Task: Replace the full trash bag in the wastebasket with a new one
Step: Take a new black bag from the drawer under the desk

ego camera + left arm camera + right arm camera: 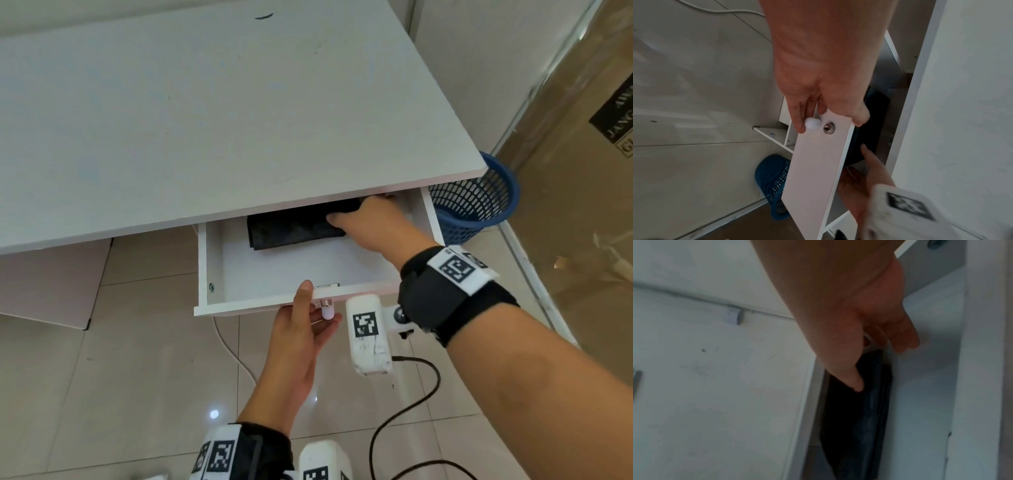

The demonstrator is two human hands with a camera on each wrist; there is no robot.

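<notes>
1. A white desk [212,113] fills the scene; every place below is given from its pulled-out drawer [274,274].
2. The blue wastebasket [476,209] stands on the floor just past the drawer's right side, apparently with no bag in it, though the desk hides part of it.
3. A folded black trash bag [291,228] lies at the back of the drawer, partly under the desktop.
4. The right hand [371,224] reaches into the drawer, thumb on top of the bag's right end; its fingers pass under the desktop, so a full grip cannot be confirmed.
5. The left hand [301,329] steadies the drawer front, thumb hooked over its top edge, fingers loosely beside the white knob [812,123].
6. The step appears to be fetching the new bag; next, close on it, lift it out and carry it to the wastebasket.
</notes>
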